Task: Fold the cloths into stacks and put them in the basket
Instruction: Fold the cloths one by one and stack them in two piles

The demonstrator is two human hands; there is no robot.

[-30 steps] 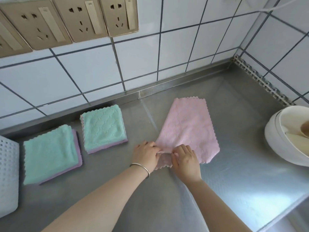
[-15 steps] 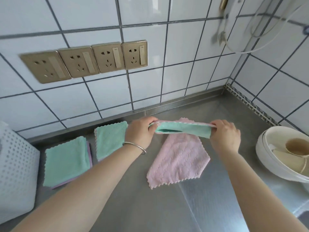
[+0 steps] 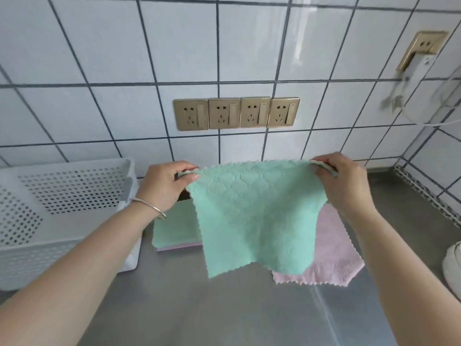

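Note:
A green cloth [image 3: 254, 216] hangs spread out in the air above the steel counter. My left hand [image 3: 164, 186] pinches its top left corner and my right hand [image 3: 344, 183] pinches its top right corner. Under it a pink cloth [image 3: 331, 255] lies flat on the counter, partly hidden. A folded green-and-purple stack [image 3: 174, 231] rests on the counter behind my left wrist; any second stack is hidden. The white perforated basket [image 3: 62, 248] stands at the left, with nothing visible inside it.
A row of gold wall sockets [image 3: 237, 113] sits on the tiled wall behind. A plugged-in white charger and cable [image 3: 414, 71] hang at the upper right. A white bowl's edge [image 3: 452, 265] shows at the far right of the counter [image 3: 224, 308].
Both hands have lifted the green cloth off the pink one, raised it and opened it out wide. The view has tilted upward, and the basket is now in fuller sight.

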